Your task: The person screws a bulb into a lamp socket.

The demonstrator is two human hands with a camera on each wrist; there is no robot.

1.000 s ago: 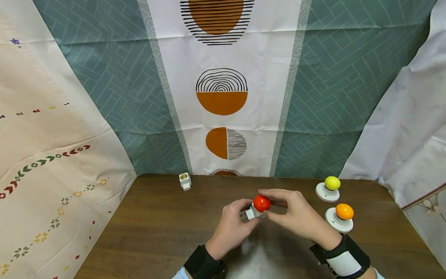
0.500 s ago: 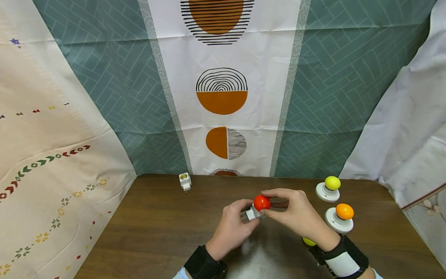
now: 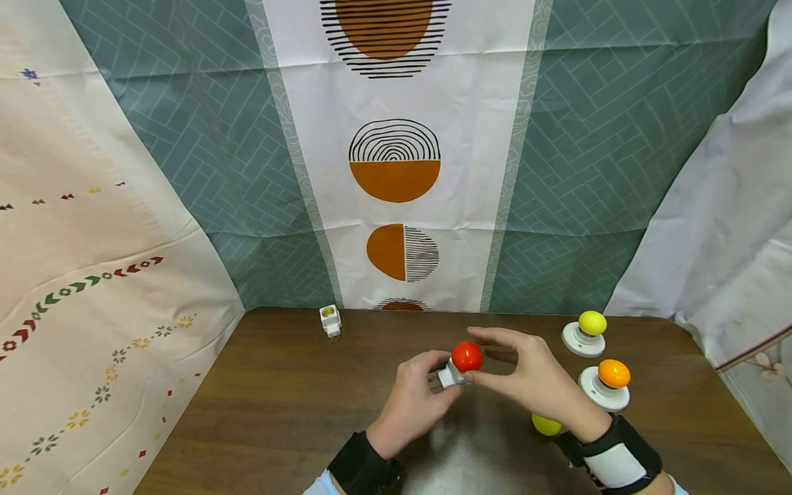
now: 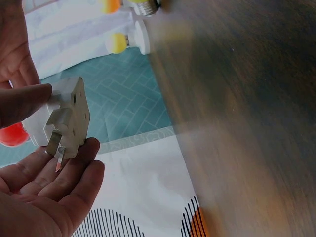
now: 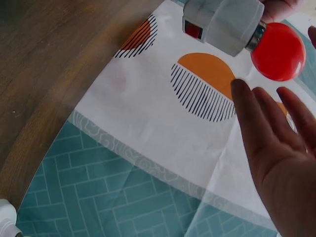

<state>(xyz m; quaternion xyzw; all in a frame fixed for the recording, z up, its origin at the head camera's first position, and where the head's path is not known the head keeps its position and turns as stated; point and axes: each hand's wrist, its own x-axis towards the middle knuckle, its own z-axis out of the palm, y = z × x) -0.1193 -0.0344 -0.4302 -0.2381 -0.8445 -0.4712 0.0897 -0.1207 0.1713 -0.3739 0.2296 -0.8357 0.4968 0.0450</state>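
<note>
My left hand (image 3: 417,395) pinches a white plug-in bulb socket (image 3: 450,376) between thumb and fingers, above the table. Two metal prongs (image 4: 53,143) stick out of the socket in the left wrist view. A round red bulb (image 5: 279,52) sits in its other end, with a bit of metal base showing. My right hand (image 3: 526,368) is spread around the bulb's right side. In the right wrist view its fingers (image 5: 261,116) are fairly straight and stand apart from the red glass; whether the thumb touches it is hard to tell.
Another white plug-in socket (image 3: 331,321) lies at the table's back left. On the right, a yellow bulb (image 3: 592,322) and an orange bulb (image 3: 614,373) sit in round white bases. Partly behind my right wrist is another yellow bulb (image 3: 546,425). Patterned cloth (image 3: 204,137) hangs behind the table.
My right hand's fingers have spread and drawn slightly away from the red bulb. The yellow bulb by the right wrist has come into view. My left hand keeps its hold on the socket.
</note>
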